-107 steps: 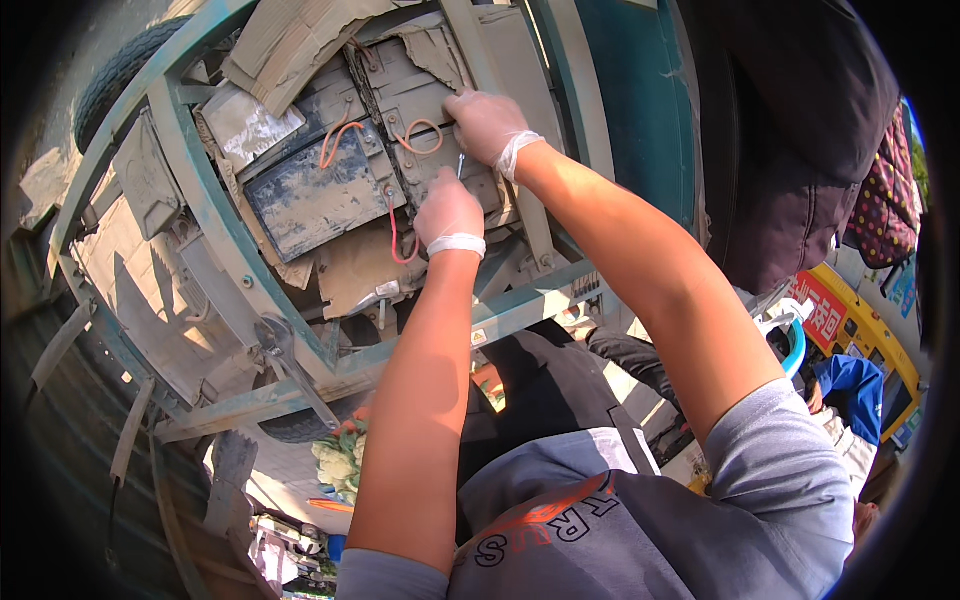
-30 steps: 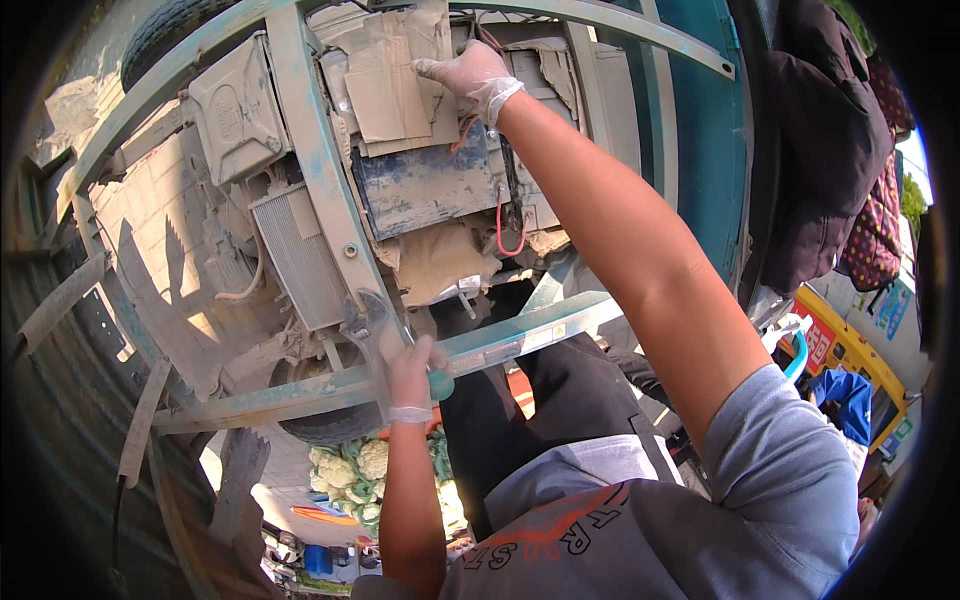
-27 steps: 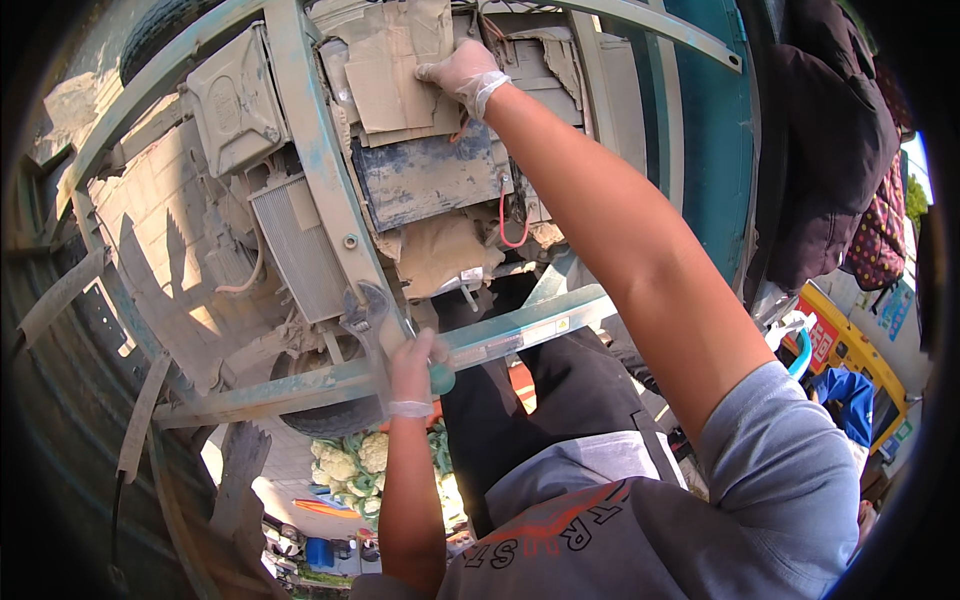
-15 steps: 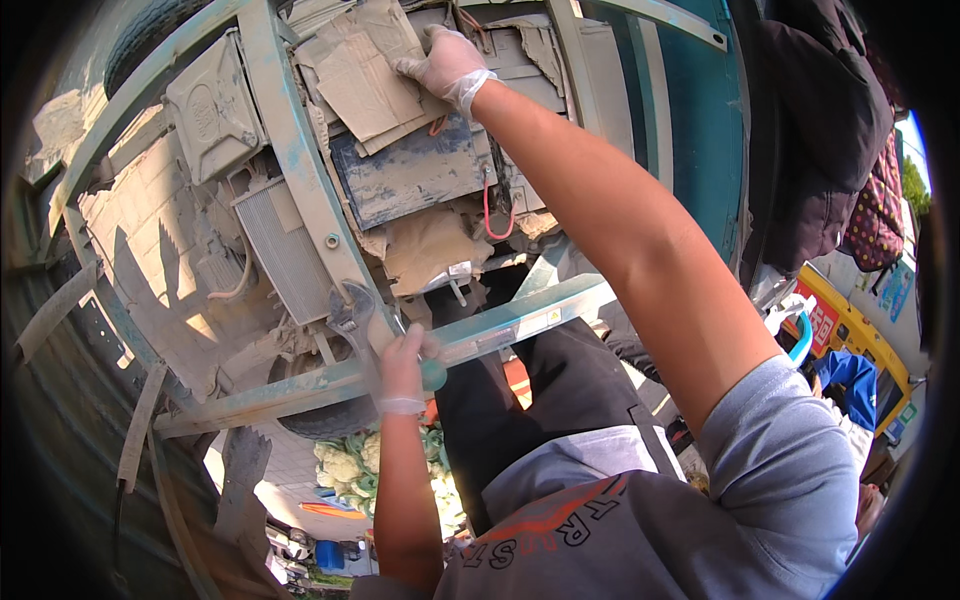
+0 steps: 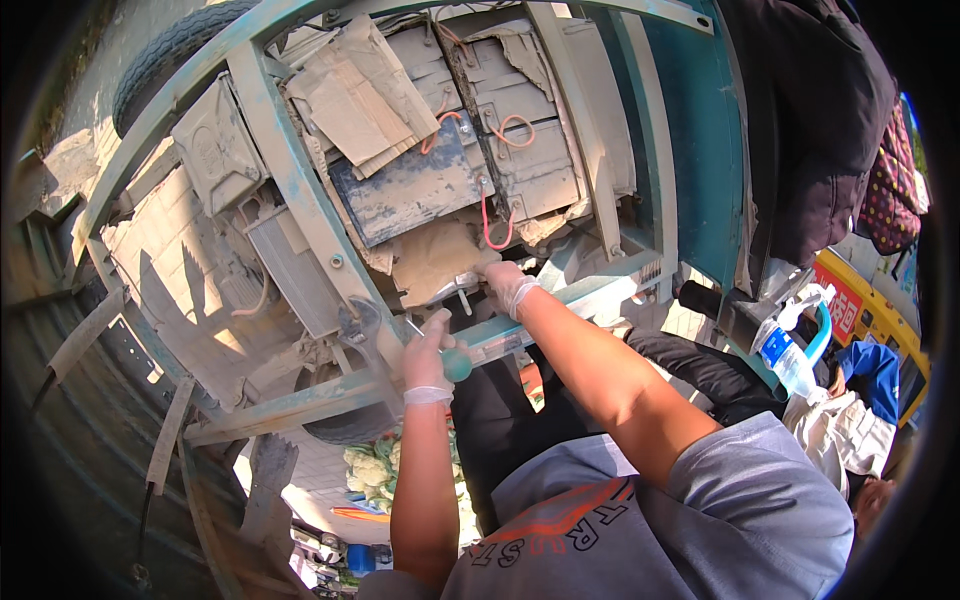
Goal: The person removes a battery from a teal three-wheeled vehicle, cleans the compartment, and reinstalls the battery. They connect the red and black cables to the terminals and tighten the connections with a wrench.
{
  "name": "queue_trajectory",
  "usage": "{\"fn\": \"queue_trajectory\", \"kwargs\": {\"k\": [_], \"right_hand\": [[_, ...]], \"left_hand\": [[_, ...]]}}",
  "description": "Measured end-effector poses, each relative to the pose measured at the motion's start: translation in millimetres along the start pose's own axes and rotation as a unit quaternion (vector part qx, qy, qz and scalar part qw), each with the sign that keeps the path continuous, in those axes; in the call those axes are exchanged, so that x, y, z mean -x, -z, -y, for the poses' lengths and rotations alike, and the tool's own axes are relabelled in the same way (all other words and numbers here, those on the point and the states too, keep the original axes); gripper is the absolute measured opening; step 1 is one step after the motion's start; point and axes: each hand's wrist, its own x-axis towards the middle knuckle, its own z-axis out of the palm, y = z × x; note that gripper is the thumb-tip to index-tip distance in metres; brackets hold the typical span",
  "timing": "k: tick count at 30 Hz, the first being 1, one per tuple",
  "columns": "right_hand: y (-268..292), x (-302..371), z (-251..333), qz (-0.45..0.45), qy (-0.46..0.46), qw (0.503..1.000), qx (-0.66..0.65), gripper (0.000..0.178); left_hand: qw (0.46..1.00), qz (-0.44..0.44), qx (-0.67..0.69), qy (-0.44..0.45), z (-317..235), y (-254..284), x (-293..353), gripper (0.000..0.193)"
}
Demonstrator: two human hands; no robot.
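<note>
My left hand point(image 5: 426, 358), in a thin clear glove, is closed around a screwdriver with a green handle point(image 5: 457, 364); its thin metal shaft shows above the fingers. Beside that hand an adjustable wrench point(image 5: 362, 325) rests at the green metal frame point(image 5: 300, 215). My gloved right hand point(image 5: 508, 287) has its fingers drawn together at the lower edge of a torn brown cardboard piece point(image 5: 435, 262), near a small silver bolt-like part point(image 5: 464, 290). What those fingers hold is hidden. Above lie dusty batteries point(image 5: 410, 195) with a red cable point(image 5: 487, 220).
Folded cardboard point(image 5: 365, 95) lies over the batteries. Left of them sit a dusty metal box point(image 5: 218, 148) and a finned unit point(image 5: 293, 270). A tyre point(image 5: 165, 60) stands at upper left. Cauliflowers point(image 5: 370, 470) lie below the frame; a water bottle point(image 5: 788, 358) is at right.
My right hand has come down from the folded cardboard to the lower cardboard edge. My left hand, with the screwdriver, has shifted slightly right. The whole view has shifted a little.
</note>
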Motion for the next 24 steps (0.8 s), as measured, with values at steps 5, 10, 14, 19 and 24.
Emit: {"fn": "queue_trajectory", "kwargs": {"k": [5, 10, 14, 19, 24], "right_hand": [[-12.4, -22.9, 3.9, 0.025, -0.102, 0.912, -0.397, 0.010], [-21.6, -19.2, 23.5, 0.223, 0.079, 0.786, -0.571, 0.013], [-15.2, 23.4, 15.6, 0.242, 0.100, 0.805, -0.532, 0.023], [9.1, 98.6, 42.5, 0.179, 0.136, 0.968, -0.111, 0.048], [-12.1, 111.9, 166.1, -0.214, 0.572, 0.774, 0.165, 0.050]], "left_hand": [[0.998, -0.062, 0.002, 0.025, -1.9, -14.1, -11.7, 0.029], [0.999, -0.025, 0.036, 0.011, -5.6, -25.1, -30.1, 0.029], [0.986, 0.065, 0.154, -0.008, -18.9, -40.8, -56.7, 0.030], [0.973, 0.078, 0.215, -0.014, -36.0, -57.5, -85.5, 0.023], [0.960, 0.098, 0.264, 0.002, -38.2, -53.9, -89.2, 0.026]]}}
